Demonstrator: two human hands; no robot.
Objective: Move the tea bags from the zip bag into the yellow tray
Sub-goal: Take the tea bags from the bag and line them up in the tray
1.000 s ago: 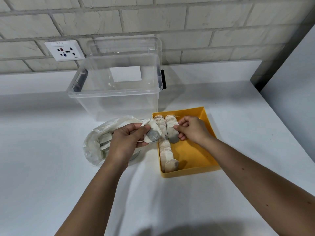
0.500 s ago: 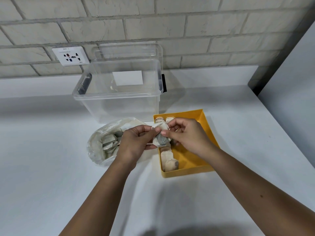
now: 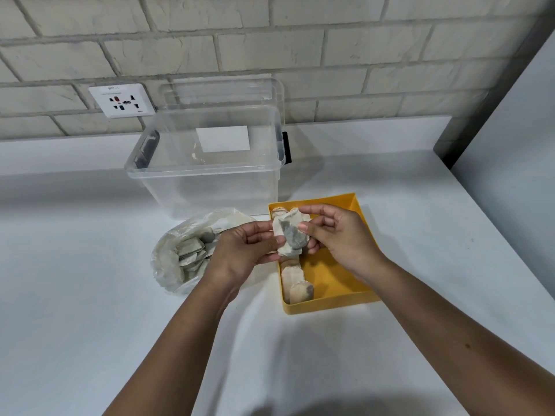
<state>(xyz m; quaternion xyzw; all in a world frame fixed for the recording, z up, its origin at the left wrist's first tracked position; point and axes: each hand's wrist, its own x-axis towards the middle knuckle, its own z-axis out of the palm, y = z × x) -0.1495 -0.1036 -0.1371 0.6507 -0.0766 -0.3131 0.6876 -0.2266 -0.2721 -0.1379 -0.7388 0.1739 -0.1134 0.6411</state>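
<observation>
Both hands meet over the far left corner of the yellow tray (image 3: 330, 304), just right of the frame's centre. They share one tea bag (image 3: 289, 235): the left hand (image 3: 240, 250) pinches its left edge, and the right hand (image 3: 339, 235) pinches its right side between thumb and curled fingers. Held this way above the tray, it looks like a pass from the hand nearer the zip bag (image 3: 186, 253) to the hand that sets it down.

The zip bag lies slumped on the white tabletop (image 3: 90, 325) just left of the tray, its mouth towards the hands, with a good many bags inside. In the tray, a row of tea bags (image 3: 295, 283) runs along the left wall, overlapping one another. A second row seems to begin at the far end, mostly hidden by the hands. The right part is bare yellow. Behind both stands a clear storage box (image 3: 210, 175), which appears to hold nothing.
</observation>
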